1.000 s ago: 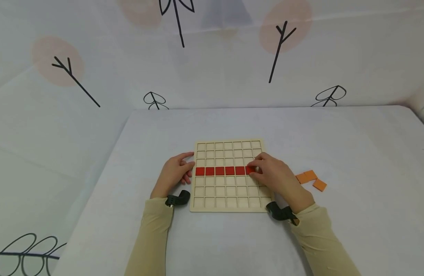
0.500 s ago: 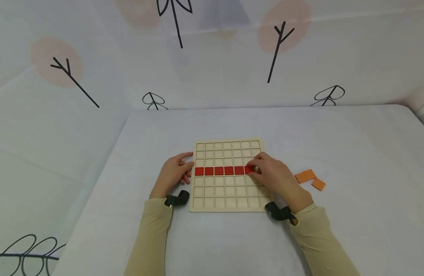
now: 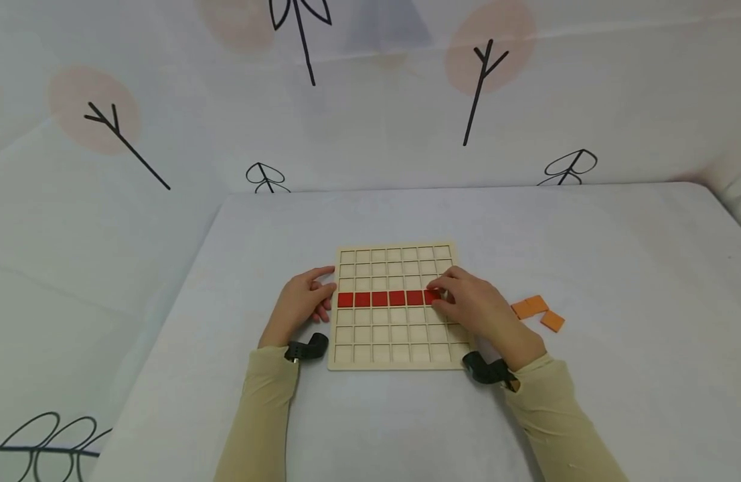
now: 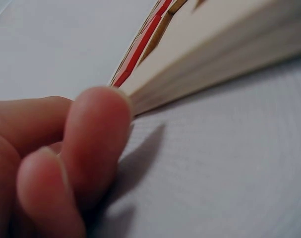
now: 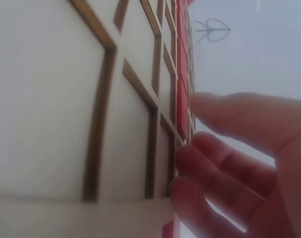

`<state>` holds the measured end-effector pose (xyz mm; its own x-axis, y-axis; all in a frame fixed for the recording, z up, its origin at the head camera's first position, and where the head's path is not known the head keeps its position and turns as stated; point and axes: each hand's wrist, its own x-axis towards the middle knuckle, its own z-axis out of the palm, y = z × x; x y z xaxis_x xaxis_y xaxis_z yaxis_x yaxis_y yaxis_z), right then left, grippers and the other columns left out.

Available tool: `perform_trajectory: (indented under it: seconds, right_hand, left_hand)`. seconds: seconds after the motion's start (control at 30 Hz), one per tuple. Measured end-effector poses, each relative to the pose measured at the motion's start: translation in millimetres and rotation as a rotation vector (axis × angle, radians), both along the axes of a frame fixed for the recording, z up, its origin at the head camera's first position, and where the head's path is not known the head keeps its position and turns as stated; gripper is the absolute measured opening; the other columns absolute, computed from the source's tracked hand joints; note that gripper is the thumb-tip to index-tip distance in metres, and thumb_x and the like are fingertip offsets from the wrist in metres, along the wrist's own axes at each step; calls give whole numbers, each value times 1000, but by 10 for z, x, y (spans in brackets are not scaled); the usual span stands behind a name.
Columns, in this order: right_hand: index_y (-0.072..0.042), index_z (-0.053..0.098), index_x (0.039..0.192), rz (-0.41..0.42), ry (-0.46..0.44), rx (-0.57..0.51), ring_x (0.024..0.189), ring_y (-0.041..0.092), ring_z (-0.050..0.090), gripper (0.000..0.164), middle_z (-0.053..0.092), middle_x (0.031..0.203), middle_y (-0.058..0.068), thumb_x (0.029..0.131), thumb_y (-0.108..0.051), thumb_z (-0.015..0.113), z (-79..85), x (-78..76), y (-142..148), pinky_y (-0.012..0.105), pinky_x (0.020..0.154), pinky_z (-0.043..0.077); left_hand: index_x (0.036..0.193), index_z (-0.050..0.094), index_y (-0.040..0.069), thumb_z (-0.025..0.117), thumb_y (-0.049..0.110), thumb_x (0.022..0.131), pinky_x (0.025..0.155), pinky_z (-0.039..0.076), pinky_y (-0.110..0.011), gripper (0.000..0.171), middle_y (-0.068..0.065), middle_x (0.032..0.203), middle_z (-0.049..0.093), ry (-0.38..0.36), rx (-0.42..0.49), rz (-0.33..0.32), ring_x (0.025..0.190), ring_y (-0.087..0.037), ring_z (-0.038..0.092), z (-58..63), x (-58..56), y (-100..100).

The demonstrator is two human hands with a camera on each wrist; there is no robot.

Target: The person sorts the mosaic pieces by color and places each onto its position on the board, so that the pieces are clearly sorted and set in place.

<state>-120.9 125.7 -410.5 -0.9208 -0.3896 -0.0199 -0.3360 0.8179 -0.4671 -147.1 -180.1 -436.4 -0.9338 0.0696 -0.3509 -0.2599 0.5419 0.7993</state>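
Observation:
A pale wooden grid board (image 3: 400,366) lies flat on the white cloth, with several red square tiles (image 3: 379,299) in its middle row. My right hand (image 3: 475,304) is over the board's right side. In the head view its thumb and index fingertip pinch the rightmost visible red tile (image 3: 432,296), while its other fingers curl loosely beneath. The hand hides the row's right end. In the right wrist view, the edge of another red piece (image 5: 168,229) shows past the board's rim. My left hand (image 3: 298,301) rests its fingertips against the board's left edge, fingers relaxed.
A few orange square tiles (image 3: 529,307) lie on the cloth right of my right hand. Around the board stretches the white table surface (image 3: 274,221). Behind it hangs a white cloth (image 3: 370,120) with printed plants. Dark wrist cameras (image 3: 487,368) sit close to the board's lower corners.
Hands and tiles keep their places on the board. The whole view has drifted slightly left.

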Motion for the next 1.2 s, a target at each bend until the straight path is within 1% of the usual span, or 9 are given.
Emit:
perform_trajectory:
  seconds: [0.2, 0.43, 0.63, 0.87, 1.03, 1.2]
  right_hand:
    - [-12, 64, 104, 0, 3, 1, 74, 12, 50, 22, 53, 90, -2, 83, -19, 64, 4, -15, 52, 28, 62, 43]
    - [-12, 64, 101, -22, -15, 2, 73, 13, 48, 18, 52, 85, -2, 85, -20, 61, 33, -27, 142, 28, 61, 41]
    - [-12, 64, 98, -45, -19, -5, 74, 15, 48, 15, 53, 88, 0, 86, -15, 58, 59, -37, 238, 30, 65, 42]
    - [-11, 65, 97, -66, -15, -6, 76, 16, 49, 16, 55, 93, 1, 87, -11, 52, 69, -40, 321, 32, 66, 42]
    - [-10, 64, 99, -81, -38, -5, 78, 16, 50, 18, 55, 92, 1, 87, -10, 51, 83, -45, 376, 32, 66, 43]
    - [-10, 63, 104, -102, -80, 9, 82, 18, 51, 20, 54, 95, 2, 87, -11, 52, 100, -44, 424, 34, 67, 44]
  left_hand:
    - [128, 46, 30, 60, 31, 86, 47, 49, -32, 45, -11, 68, 59, 0, -3, 0, 51, -24, 60, -12, 2, -1]
    - [129, 46, 29, 59, 31, 86, 47, 49, -32, 45, -11, 68, 59, 16, 1, -11, 51, -25, 60, -14, 8, 5]
    - [128, 46, 29, 60, 32, 85, 47, 49, -32, 45, -11, 69, 59, 11, -1, -3, 51, -25, 59, -23, 14, 4]
    - [128, 46, 30, 60, 33, 85, 47, 49, -33, 45, -11, 69, 59, 8, 1, 8, 52, -25, 59, -43, 13, -4]
    - [128, 46, 30, 60, 32, 85, 47, 49, -33, 45, -11, 69, 59, 19, -3, 4, 51, -25, 59, -47, 11, -4]
    - [128, 46, 30, 60, 32, 85, 48, 49, -33, 45, -11, 69, 58, 8, -3, 9, 51, -25, 59, -35, 12, 4]
